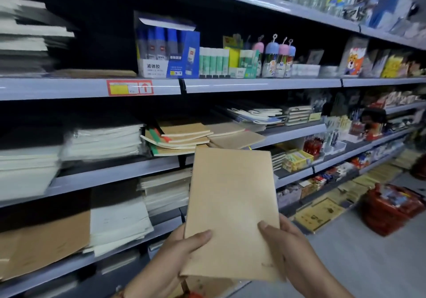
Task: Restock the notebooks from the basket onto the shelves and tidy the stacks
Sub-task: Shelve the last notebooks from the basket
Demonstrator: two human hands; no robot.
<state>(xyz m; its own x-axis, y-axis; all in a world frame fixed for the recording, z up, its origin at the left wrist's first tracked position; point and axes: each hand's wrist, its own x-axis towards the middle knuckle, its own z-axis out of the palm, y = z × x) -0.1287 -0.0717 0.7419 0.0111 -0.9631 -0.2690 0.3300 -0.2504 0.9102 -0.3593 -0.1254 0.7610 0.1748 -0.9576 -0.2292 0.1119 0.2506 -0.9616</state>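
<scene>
Stationery aisle, grey shelves (pixel 92 87) stacked with paper goods, blurred at far left, left hand (pixel 182 249) thumb over kraft notebook (pixel 230 210) lower left, right hand (pixel 288 247) pinching its lower right, notebook's bottom corner hiding fingers beneath, red basket (pixel 389 210) on floor at right, contents indistinct.

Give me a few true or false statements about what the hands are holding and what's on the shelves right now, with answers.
1. Both hands hold one brown notebook. True: the left hand and the right hand grip its lower edge.
2. The notebook lies on a shelf. False: it is held up in front of the shelves.
3. A red basket sits on the floor at right. True.
4. The glue box is red. False: it is blue and white.
</scene>
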